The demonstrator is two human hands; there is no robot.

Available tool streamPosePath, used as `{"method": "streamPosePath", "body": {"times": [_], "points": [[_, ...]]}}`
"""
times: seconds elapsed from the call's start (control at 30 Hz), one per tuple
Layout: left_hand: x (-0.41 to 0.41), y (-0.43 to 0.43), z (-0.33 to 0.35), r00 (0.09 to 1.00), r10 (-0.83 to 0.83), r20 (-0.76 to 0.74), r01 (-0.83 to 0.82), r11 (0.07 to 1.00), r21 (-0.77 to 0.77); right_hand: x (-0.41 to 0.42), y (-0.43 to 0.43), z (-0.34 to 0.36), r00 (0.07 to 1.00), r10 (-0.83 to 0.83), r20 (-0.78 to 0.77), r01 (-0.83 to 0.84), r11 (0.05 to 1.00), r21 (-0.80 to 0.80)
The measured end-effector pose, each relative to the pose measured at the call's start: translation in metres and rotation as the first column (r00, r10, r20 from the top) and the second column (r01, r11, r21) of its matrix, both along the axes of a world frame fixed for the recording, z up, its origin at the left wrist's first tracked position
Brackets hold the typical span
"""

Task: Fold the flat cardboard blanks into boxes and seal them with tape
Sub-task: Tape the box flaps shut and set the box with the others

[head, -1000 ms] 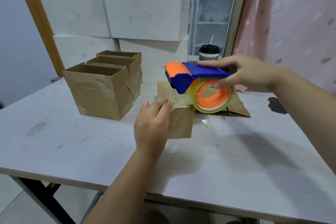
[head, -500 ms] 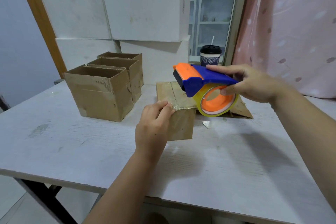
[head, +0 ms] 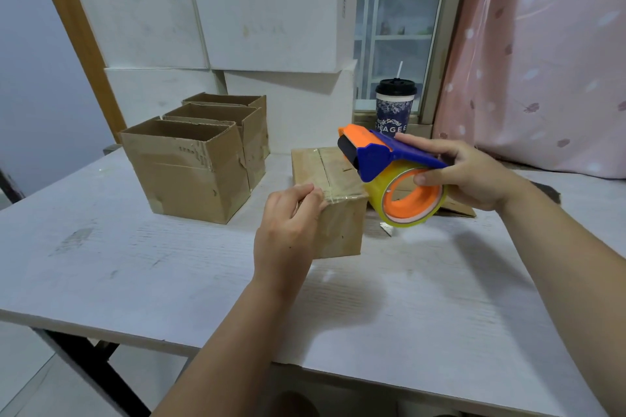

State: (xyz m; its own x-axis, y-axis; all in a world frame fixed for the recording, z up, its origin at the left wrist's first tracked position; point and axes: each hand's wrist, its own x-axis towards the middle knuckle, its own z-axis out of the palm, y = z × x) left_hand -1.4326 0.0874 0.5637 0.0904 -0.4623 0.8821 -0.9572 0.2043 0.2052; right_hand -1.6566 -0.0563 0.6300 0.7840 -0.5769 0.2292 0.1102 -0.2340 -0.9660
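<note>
A white table (head: 101, 264) fronts stacked white boxes (head: 271, 3), a window (head: 403, 27) and pink curtain (head: 542, 61).

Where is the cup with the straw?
In the head view, the cup stands far back, right of centre, beside the window frame, behind the tape dispenser.

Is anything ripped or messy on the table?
Yes. The nearest open box has a ragged, torn top edge and peeled paper near its right corner. A small scrap lies loose on the table below the tape dispenser. The box being taped looks worn but whole.
</note>
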Motion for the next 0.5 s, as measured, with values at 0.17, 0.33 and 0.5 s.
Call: {"method": "streamPosePath", "body": {"times": [0.17,0.33,0.5], "points": [[0.0,0.0,0.0,1.0,0.007,0.015,-0.006,1.0,-0.01,0.001,-0.002,-0.022,0.996,-0.037,0.076,0.03,0.996,0.085],[0.0,-0.002,-0.001,0.999,0.034,0.021,-0.033,0.999,-0.029,0.005,0.0,-0.039,0.981,-0.104,0.163,0.081,0.987,0.14],[0.002,-0.003,-0.005,0.996,0.035,0.083,-0.035,0.999,0.003,0.012,0.005,-0.046,0.97,-0.144,0.194,0.111,0.979,0.169]]}}
